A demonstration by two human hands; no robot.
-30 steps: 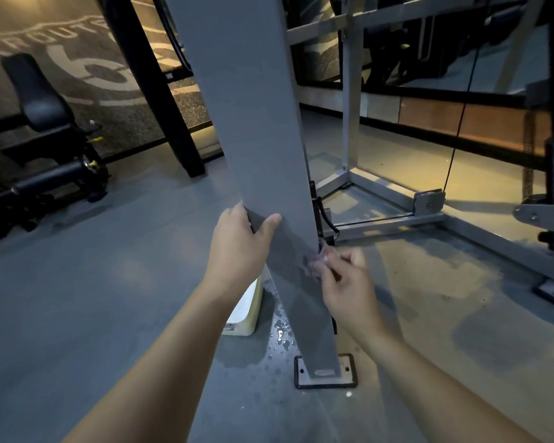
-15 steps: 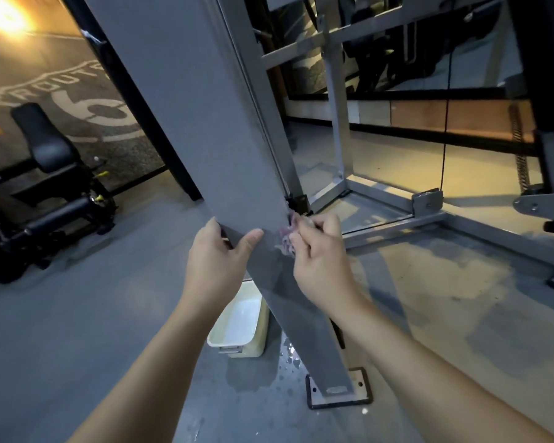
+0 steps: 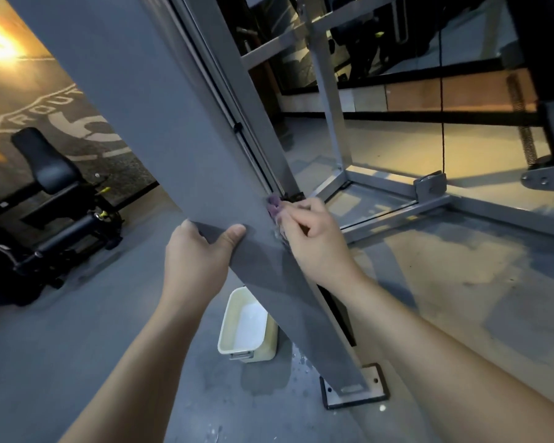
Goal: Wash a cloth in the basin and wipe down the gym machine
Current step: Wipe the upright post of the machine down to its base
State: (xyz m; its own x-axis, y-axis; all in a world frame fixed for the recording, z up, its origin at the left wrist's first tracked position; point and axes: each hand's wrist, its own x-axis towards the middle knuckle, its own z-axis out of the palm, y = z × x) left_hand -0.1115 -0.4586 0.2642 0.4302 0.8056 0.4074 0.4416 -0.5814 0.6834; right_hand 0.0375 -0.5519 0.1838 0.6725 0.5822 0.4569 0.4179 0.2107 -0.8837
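Bracing the slanted grey post [image 3: 160,129] that runs from the upper left of the frame down to a bolted foot plate [image 3: 355,391] at lower centre, the left hand [image 3: 199,254] wraps its fingers behind the post's left edge and lays its thumb flat across the front face, likely to steady the body while the other hand works. The right hand [image 3: 314,241] sits at the post's right edge near the middle of the frame, fingers curled around a small purplish cloth [image 3: 274,206] and pressing it against the metal; only a bunched corner of the cloth shows above the knuckles, so how much is folded inside the grip cannot be told. Holding it wadded like this probably keeps the wet fabric firm against the narrow edge, where a thin rail and a black fitting meet the post. The cream-coloured basin [image 3: 247,327] stands on the floor just left of the post's base, below the hands, with pale liquid inside; its spot beside the foot plate suggests it is kept within reach for rinsing. Wet spots on the floor [image 3: 77,330] lie between basin and plate. A black padded bench [image 3: 52,167] stands well apart at the left, and the rest of the machine's frame [image 3: 397,193] fills the right. By the look of it, wiping is under way, with much of the frame left to cover.
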